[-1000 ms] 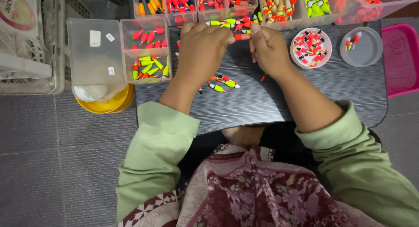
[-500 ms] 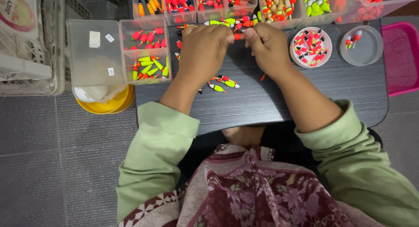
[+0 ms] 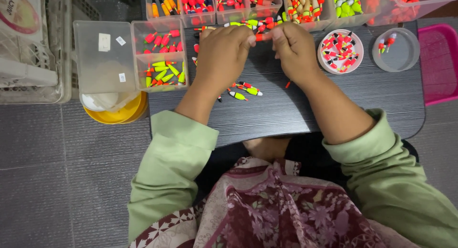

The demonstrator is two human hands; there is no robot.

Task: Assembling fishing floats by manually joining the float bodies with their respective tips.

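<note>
Held piece: a small orange-red fishing float [image 3: 263, 36] is pinched between the two hands, at the far edge of the dark worktop [image 3: 334, 109].
Left hand [image 3: 224, 54]: the grip is pressed together, fingertips closed on the float's left end; the knuckles are turned up, so the contact itself is mostly hidden.
Right hand [image 3: 296, 48]: the grip is likewise pinched on the float's right end, fingers curled over it.
Handling, as judged: the float is taken to be very light, stiff and smooth, so it is likely to slip or roll if squeezed on its rounded body; a hold at the thicker middle between thumb and forefinger is judged safest, while any thin stem would be spared, being easily bent or snapped.
Just beneath the left grip: loose floats [image 3: 243, 89] in yellow-green, red and black are scattered on the worktop.
To the left of the left grip: a clear divided box [image 3: 162, 54] is seen, red floats in its far cell and yellow-green ones in the near cell.
To the right of the right grip: a round dish [image 3: 340, 51] filled with red and black floats is placed, with a nearly bare clear dish [image 3: 396, 50] beyond it.
Beyond both grips: a row of clear bins [image 3: 267, 2] holding sorted floats is lined up.
</note>
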